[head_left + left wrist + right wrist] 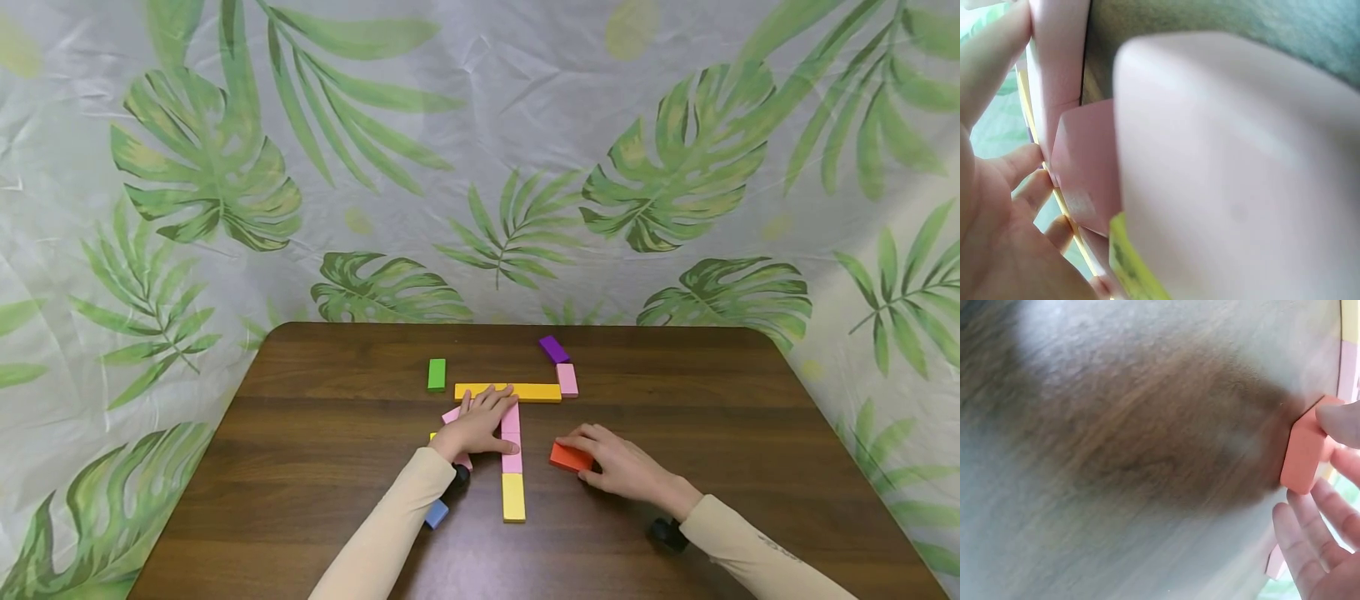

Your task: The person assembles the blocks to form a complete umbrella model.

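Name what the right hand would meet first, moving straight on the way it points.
Probably the pink blocks, with the red block in the right hand touching first; the left hand lies close, and depth is unclear.

The left hand spread, the right hand gripping a red block.
On the brown table, the left hand covers part of an orange row and a pink pair, with a yellow block at the pair's near end; a green block lies left of the row, another pink block and a purple block by its right end, a blue block beside the left sleeve.
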Demonstrator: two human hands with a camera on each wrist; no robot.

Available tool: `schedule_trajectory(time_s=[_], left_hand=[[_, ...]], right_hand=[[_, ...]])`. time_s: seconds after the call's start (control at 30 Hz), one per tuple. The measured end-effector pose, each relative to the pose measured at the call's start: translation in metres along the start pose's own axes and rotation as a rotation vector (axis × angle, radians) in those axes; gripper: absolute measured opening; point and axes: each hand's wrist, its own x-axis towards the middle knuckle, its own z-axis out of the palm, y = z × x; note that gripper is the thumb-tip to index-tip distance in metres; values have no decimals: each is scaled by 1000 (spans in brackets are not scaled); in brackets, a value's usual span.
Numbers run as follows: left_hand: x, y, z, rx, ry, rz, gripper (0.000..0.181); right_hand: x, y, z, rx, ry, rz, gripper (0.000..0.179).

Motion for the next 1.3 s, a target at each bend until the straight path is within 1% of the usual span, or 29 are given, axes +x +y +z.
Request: schedule_trajectory(time_s=[0.17, 0.33, 0.5, 0.73, 0.83, 1.1, 1.3], left_hand=[[0, -1, 0, 2, 1, -2, 82], [0, 0, 0, 0, -4, -3, 82], [0, 0, 0, 7, -6, -5, 81], [-2, 2, -1, 5, -13, -16, 81], [-2, 3, -1, 6, -13, -17, 81], [-2, 2, -2, 2, -7, -18, 82], [-1, 3, -2, 18, -10, -20, 82]], right_hand=[[0, 2, 0, 7, -8, 10, 50], [3, 3, -1, 19, 3, 17, 44], [10, 7, -4, 39, 42, 21, 39], [17, 12, -7, 84, 104, 11, 39], [22, 14, -9, 92, 125, 14, 39], [42, 19, -20, 102, 158, 71, 39], [59, 29, -21, 113, 217, 67, 39]])
